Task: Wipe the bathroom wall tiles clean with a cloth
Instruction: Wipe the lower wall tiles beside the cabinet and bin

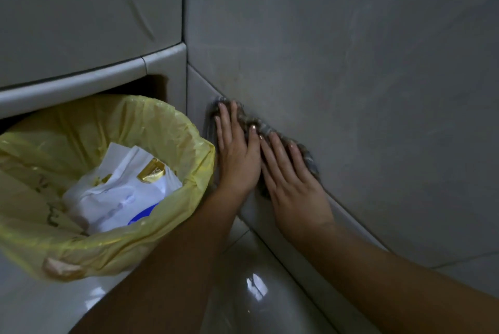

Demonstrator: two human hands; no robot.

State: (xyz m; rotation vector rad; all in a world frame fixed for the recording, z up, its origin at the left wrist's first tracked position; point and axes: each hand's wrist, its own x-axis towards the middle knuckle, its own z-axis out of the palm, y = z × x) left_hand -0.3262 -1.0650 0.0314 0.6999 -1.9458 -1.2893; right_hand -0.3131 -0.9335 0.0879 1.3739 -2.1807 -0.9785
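Observation:
A grey cloth (266, 129) lies flat against the low skirting tile (197, 90) of the right-hand wall, just under the seam with the large grey wall tile (351, 63). My left hand (236, 155) presses on the cloth's left part, fingers straight and close together. Beside it and touching it, my right hand (293, 185) presses on the cloth's right part, palm flat. The cloth shows only around and above the fingers; the rest is hidden under both hands.
A waste bin with a yellow liner (113, 250) stands at the left, close to my left forearm, with white packaging (118, 193) inside. Behind it a white ledge (81, 85) overhangs. Glossy floor tiles (243, 293) lie below. The wall corner (185, 22) runs vertically.

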